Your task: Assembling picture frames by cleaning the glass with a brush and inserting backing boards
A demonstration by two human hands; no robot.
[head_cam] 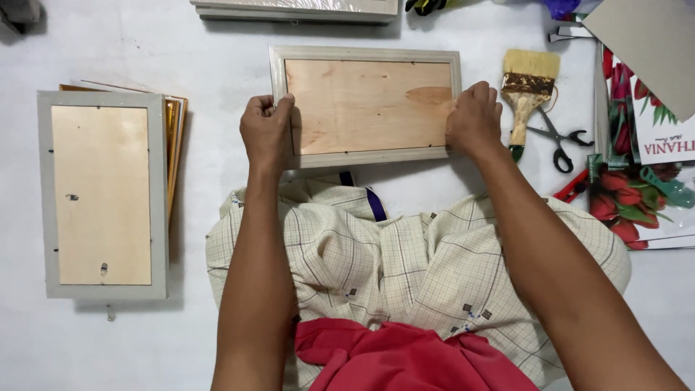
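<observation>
Head view: looking down at a white work surface point(145, 43).
Landmark: a picture frame point(366, 106) lies face down, plywood back up, just beyond the person's lap.
Left hand point(267, 132): grasping the frame's left edge.
Right hand point(474, 120): grasping the frame's right edge.
Right of the frame: a paintbrush point(528, 90), then scissors point(559, 141) just beside it, then a printed sheet with red flowers point(630, 188).
Left of the frame, well apart: a second frame point(102, 194), also face down.
</observation>
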